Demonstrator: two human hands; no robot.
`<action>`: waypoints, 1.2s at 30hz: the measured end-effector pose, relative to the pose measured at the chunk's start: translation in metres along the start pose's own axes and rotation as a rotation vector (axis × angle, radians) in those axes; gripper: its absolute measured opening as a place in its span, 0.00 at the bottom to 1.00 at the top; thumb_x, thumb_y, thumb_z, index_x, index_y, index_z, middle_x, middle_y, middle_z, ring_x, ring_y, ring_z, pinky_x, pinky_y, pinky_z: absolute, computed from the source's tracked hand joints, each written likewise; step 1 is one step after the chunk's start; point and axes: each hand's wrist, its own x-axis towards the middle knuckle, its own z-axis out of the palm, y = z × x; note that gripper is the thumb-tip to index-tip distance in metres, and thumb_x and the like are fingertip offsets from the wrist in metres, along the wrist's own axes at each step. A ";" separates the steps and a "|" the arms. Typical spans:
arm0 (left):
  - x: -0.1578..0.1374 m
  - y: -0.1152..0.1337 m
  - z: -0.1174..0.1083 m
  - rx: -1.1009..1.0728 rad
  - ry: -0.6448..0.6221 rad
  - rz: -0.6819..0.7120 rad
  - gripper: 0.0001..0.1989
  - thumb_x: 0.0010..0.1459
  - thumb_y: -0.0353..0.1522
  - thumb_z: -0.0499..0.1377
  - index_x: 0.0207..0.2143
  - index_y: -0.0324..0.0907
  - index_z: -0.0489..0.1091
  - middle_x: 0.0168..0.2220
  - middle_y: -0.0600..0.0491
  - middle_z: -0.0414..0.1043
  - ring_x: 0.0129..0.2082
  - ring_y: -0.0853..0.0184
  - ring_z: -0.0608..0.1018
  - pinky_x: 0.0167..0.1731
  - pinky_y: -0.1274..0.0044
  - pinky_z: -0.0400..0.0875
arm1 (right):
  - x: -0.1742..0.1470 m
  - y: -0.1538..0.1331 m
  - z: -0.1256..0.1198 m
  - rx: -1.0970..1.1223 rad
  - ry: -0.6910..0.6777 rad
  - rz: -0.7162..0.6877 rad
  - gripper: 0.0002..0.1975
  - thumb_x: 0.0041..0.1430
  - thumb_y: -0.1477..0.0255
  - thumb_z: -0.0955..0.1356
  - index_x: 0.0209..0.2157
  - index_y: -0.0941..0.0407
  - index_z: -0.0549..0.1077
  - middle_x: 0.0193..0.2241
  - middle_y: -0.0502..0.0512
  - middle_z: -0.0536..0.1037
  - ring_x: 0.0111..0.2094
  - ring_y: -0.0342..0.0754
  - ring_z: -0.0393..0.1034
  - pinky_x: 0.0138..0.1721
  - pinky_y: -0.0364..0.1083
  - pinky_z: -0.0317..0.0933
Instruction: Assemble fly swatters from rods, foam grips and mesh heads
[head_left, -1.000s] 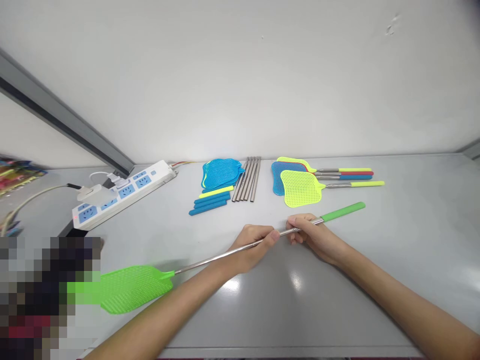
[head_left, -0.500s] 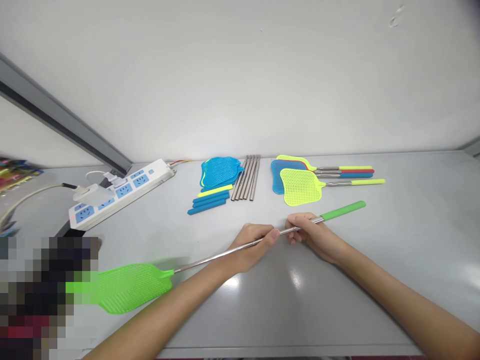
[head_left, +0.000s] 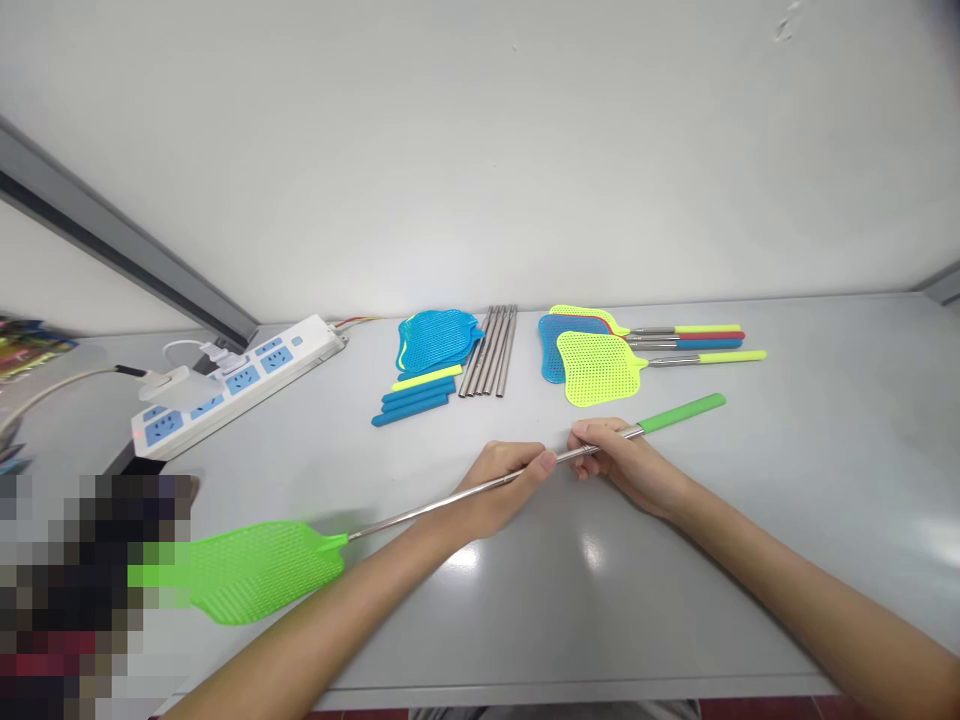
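A green fly swatter (head_left: 274, 565) with a long extended metal rod slants across the front of the table, its mesh head at the lower left and its green grip at the right. My left hand (head_left: 502, 485) is closed round the middle of the rod, thumb on top. Nearer the grip, my right hand (head_left: 619, 455) pinches the rod's thicker section. Just beyond my right hand lie several swatters, among them a yellow swatter (head_left: 600, 368) and a blue swatter (head_left: 552, 350), with their rods short.
Behind my left hand are stacked blue swatter heads (head_left: 439, 340), several metal rods (head_left: 487, 350), blue grips (head_left: 412, 402) and a yellow grip (head_left: 427, 378). A white power strip (head_left: 240, 385) with plugs and cables sits at left on the grey table (head_left: 600, 620). A white wall (head_left: 480, 150) rises behind.
Both hands keep their hold on the green fly swatter, which is nearly still. The whole view has shifted slightly, so things appear a little higher and further left.
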 end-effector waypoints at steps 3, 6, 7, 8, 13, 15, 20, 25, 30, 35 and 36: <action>0.000 -0.001 0.000 0.005 -0.005 0.002 0.23 0.60 0.42 0.43 0.16 0.38 0.56 0.15 0.60 0.49 0.17 0.76 0.55 0.18 0.81 0.48 | 0.000 0.001 0.000 -0.001 -0.001 0.001 0.16 0.54 0.66 0.63 0.17 0.58 0.67 0.14 0.48 0.62 0.20 0.42 0.58 0.26 0.43 0.51; 0.000 -0.002 0.001 0.002 -0.008 0.003 0.23 0.60 0.42 0.43 0.17 0.38 0.56 0.15 0.60 0.50 0.17 0.76 0.56 0.18 0.81 0.49 | 0.000 0.002 -0.001 -0.012 -0.001 -0.006 0.16 0.54 0.66 0.63 0.17 0.58 0.67 0.14 0.48 0.62 0.20 0.42 0.59 0.26 0.43 0.51; 0.000 -0.002 0.001 0.000 -0.009 0.002 0.23 0.60 0.42 0.43 0.17 0.38 0.56 0.15 0.60 0.50 0.17 0.76 0.56 0.18 0.81 0.49 | 0.000 0.002 -0.002 -0.015 -0.001 -0.008 0.16 0.54 0.66 0.63 0.17 0.58 0.67 0.14 0.48 0.62 0.20 0.42 0.59 0.26 0.43 0.51; 0.000 -0.003 0.001 0.000 -0.010 -0.002 0.23 0.60 0.42 0.43 0.17 0.38 0.56 0.15 0.60 0.50 0.17 0.76 0.56 0.18 0.81 0.49 | 0.000 0.002 -0.002 -0.017 -0.001 -0.010 0.16 0.55 0.66 0.63 0.17 0.58 0.67 0.14 0.48 0.62 0.20 0.42 0.59 0.26 0.43 0.51; 0.001 -0.001 0.001 0.015 -0.006 -0.010 0.23 0.59 0.42 0.43 0.17 0.38 0.56 0.15 0.60 0.50 0.17 0.76 0.56 0.18 0.81 0.49 | 0.000 0.002 -0.002 -0.017 0.002 -0.013 0.16 0.54 0.66 0.62 0.17 0.58 0.67 0.14 0.48 0.61 0.20 0.42 0.58 0.26 0.43 0.51; 0.001 0.001 0.000 0.021 -0.007 -0.014 0.23 0.59 0.42 0.43 0.17 0.38 0.56 0.15 0.60 0.50 0.17 0.76 0.56 0.18 0.81 0.49 | 0.000 0.001 -0.001 -0.014 0.004 -0.011 0.15 0.54 0.66 0.63 0.17 0.58 0.66 0.14 0.48 0.61 0.20 0.42 0.58 0.26 0.43 0.51; 0.001 0.002 0.000 0.035 -0.022 -0.031 0.23 0.59 0.43 0.42 0.17 0.38 0.55 0.15 0.60 0.50 0.18 0.76 0.56 0.18 0.81 0.49 | 0.000 0.001 0.000 -0.027 0.005 -0.013 0.16 0.54 0.66 0.62 0.17 0.58 0.66 0.14 0.48 0.62 0.20 0.42 0.57 0.26 0.43 0.50; 0.001 0.001 0.001 0.035 -0.015 -0.034 0.23 0.59 0.43 0.42 0.17 0.38 0.55 0.15 0.60 0.50 0.18 0.76 0.56 0.18 0.81 0.49 | 0.000 0.002 -0.002 -0.032 -0.008 -0.023 0.16 0.54 0.66 0.62 0.17 0.57 0.66 0.14 0.48 0.61 0.21 0.42 0.58 0.26 0.43 0.50; 0.001 0.002 0.000 0.031 -0.021 -0.041 0.23 0.59 0.43 0.43 0.17 0.38 0.55 0.15 0.60 0.50 0.17 0.76 0.56 0.18 0.81 0.49 | 0.000 0.002 -0.003 -0.021 -0.005 -0.029 0.16 0.55 0.66 0.62 0.17 0.58 0.66 0.14 0.48 0.61 0.21 0.42 0.58 0.26 0.43 0.51; 0.001 0.002 0.000 0.032 -0.027 -0.042 0.23 0.59 0.43 0.43 0.17 0.38 0.56 0.15 0.60 0.49 0.17 0.76 0.56 0.18 0.81 0.48 | 0.000 0.002 -0.002 -0.018 0.004 -0.020 0.16 0.54 0.66 0.62 0.17 0.58 0.66 0.15 0.48 0.62 0.20 0.42 0.58 0.26 0.43 0.51; 0.001 0.001 0.000 0.032 -0.027 -0.042 0.23 0.59 0.43 0.43 0.17 0.38 0.55 0.15 0.60 0.49 0.17 0.76 0.56 0.18 0.81 0.48 | 0.000 0.002 -0.002 -0.019 0.007 -0.018 0.16 0.54 0.66 0.62 0.17 0.58 0.66 0.15 0.48 0.62 0.20 0.42 0.58 0.26 0.43 0.51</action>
